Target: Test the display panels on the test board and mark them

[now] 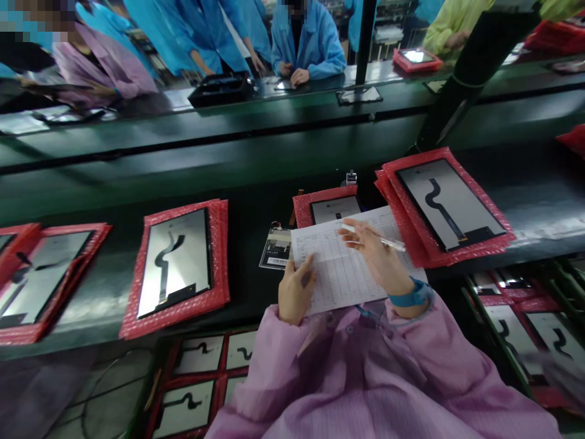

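A white sheet of paper printed with a table (336,268) lies tilted in front of me. My left hand (295,289) grips its lower left edge, thumb on top. Above the sheet's right half, my right hand (372,253) holds a white pen (393,244) between closed fingers, and a blue band circles that wrist. Behind the paper, a screen panel on red bubble wrap (326,204) is partly covered by it. A small device with exposed circuitry (275,249) lies just left of the sheet.
Stacks of screen panels on red bubble wrap stand at right (450,204) and left (176,265). Lower trays hold more panels (198,353). A dark post (461,91) rises at the back right. Across the bench, several people work, one in a blue jacket (315,46).
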